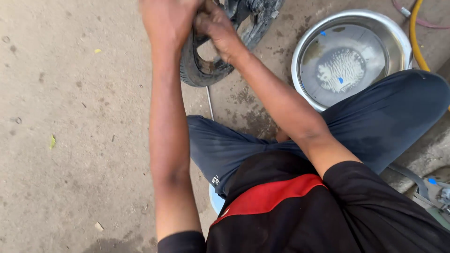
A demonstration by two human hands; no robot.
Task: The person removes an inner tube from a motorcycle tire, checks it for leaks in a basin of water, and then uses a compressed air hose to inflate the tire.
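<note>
Nearest the camera is the person's black shirt with a red band [276, 194], then the dark blue trousers [375, 122] of a crouched or seated pose on the concrete floor [70, 140]. Both bare arms stretch forward to the top edge of the view. The left hand [166, 21] is closed over the upper rim of a black rubber tyre [206, 70], fingers curled round it. The right hand [218, 30] grips the same tyre just beside the left, touching it. The tyre hangs below and between the two hands, resting on the floor. To the right stands a steel basin [398, 42] holding water, with a yellow hose [415, 42] beyond it.
</note>
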